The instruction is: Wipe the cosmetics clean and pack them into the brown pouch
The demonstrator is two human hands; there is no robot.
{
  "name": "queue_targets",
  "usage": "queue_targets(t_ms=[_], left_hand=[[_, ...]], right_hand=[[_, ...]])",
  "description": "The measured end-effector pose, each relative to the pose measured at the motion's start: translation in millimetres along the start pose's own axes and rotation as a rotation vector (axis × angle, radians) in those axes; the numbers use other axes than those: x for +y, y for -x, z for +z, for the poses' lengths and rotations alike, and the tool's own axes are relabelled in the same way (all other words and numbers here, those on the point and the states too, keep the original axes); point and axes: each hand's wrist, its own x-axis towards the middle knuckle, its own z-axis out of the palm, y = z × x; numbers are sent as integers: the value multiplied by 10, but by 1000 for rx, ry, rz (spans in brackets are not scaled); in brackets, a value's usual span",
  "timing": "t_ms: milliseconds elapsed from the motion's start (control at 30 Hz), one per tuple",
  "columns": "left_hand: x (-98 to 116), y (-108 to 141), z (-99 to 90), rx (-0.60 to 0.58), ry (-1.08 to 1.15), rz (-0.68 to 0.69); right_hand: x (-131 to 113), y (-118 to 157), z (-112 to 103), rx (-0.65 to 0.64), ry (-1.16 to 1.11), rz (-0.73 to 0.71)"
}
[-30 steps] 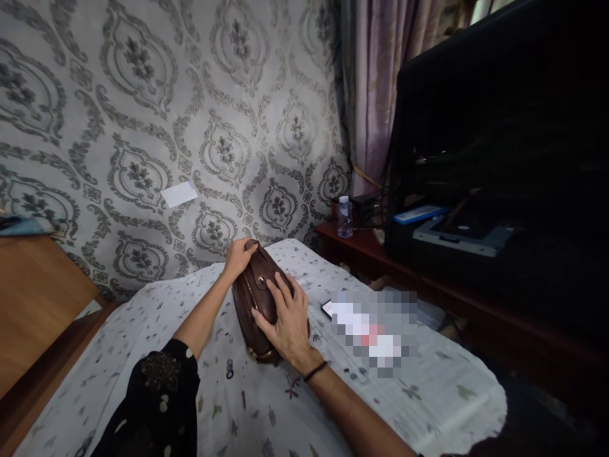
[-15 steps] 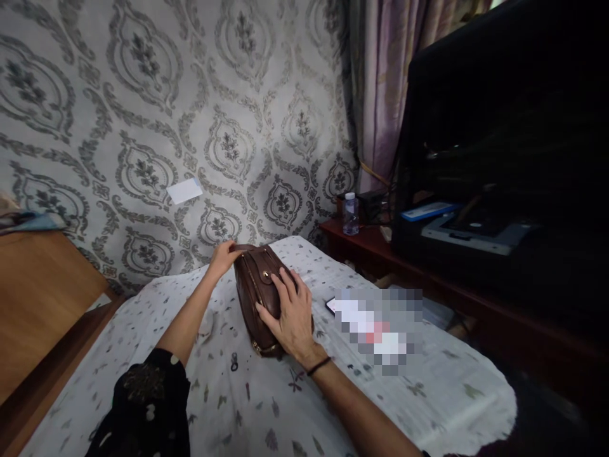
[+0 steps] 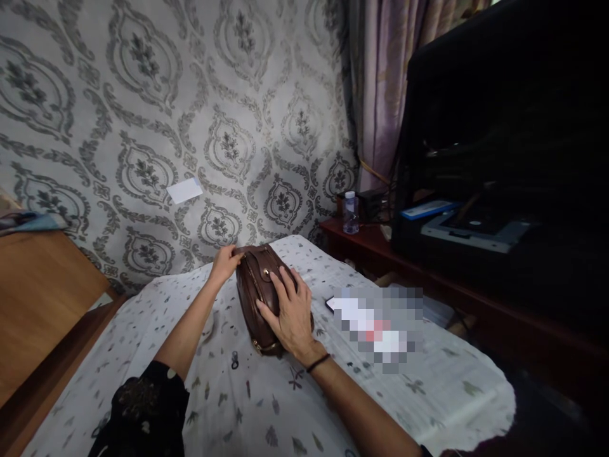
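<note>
A dark brown leather handbag (image 3: 266,292) with gold-coloured zips and a flap with a metal stud lies on the patterned white cloth (image 3: 247,406). At its far left corner, my left hand (image 3: 224,263) is closed, thumb against fingers, on the bag's edge by the zip and strap; the exact spot pinched is partly hidden. My right hand (image 3: 291,314) rests on the bag's right side, fingers spread flat over the leather below the stud, a dark band at the wrist.
Right of the bag lies a phone (image 3: 330,304), mostly blurred out. A clear bottle (image 3: 351,216) stands on the dark red table (image 3: 340,233), near a large dark screen (image 3: 485,139). A wooden board (image 3: 42,285) borders the left, and patterned wallpaper (image 3: 228,146) rises behind.
My left hand has shifted slightly right and closer to the bag's corner; the strap there shows less. My right hand and the bag have hardly moved.
</note>
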Motion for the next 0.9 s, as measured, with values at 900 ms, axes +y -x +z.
queue_targets(t_ms=[900], left_hand=[[-42,46,134,23,388,-213]], right_hand=[[87,6,69,75,-157,6]])
